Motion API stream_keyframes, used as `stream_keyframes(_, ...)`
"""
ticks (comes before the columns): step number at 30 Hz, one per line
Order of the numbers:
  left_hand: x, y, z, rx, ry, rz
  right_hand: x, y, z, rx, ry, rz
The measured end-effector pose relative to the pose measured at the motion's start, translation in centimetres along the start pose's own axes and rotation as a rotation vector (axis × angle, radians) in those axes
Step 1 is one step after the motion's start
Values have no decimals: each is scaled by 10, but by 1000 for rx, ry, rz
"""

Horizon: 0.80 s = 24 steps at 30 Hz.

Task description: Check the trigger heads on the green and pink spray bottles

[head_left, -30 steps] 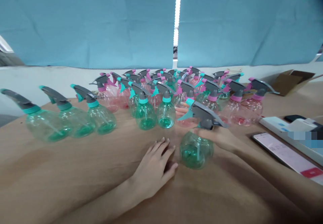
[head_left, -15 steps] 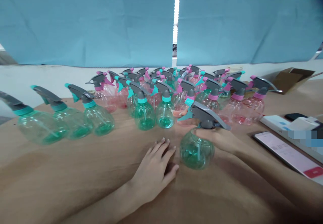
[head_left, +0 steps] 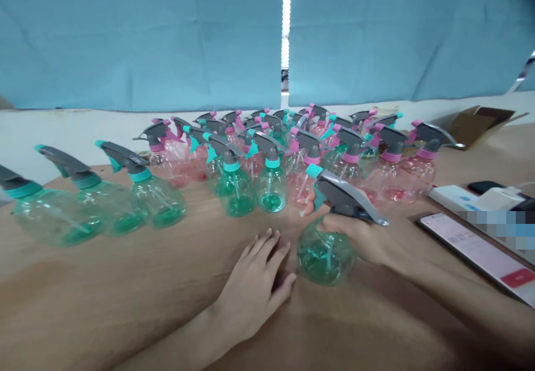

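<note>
My right hand [head_left: 349, 229] is closed around the neck of a clear green spray bottle [head_left: 325, 259] with a grey and turquoise trigger head [head_left: 340, 193]. Some fingers are at the trigger side, partly hidden behind the head. The bottle is nearly upright, low over the table or touching it; I cannot tell which. Left of it, my left hand [head_left: 254, 282] lies palm down on the wooden table [head_left: 125, 298], fingers a little apart, holding nothing. Two green spray bottles, one left [head_left: 237, 193] and one right [head_left: 272, 190], stand just beyond my left hand.
Several pink and green spray bottles [head_left: 388, 176] crowd the far middle. Three green bottles [head_left: 159, 201] stand in a row at left. At right are a phone [head_left: 476, 254], a white device [head_left: 460, 201] and an open cardboard box [head_left: 480, 126]. A blue curtain [head_left: 167, 37] hangs behind.
My right fingers have curled in from stretched out to around the trigger, and the held bottle has shifted slightly. My left hand stays in place. The view has turned slightly.
</note>
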State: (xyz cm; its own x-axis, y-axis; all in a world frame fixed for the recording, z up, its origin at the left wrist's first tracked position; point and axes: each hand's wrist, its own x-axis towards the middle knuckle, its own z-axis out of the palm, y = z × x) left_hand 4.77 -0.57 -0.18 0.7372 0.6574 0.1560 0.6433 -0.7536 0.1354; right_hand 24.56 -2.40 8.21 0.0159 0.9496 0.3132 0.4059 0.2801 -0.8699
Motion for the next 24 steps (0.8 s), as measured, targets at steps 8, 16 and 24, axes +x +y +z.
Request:
stream_keyframes(8,0,0,-2,10,-21,-5,2,8,0,-62,-71,57)
stream_keyframes(16,0,1,-3,23,-25,-8,-2,8,-10,-232,-49,-47)
stream_keyframes(24,-2,0,-1,18,-5,14,-24,21,-23,-433,-7,-114)
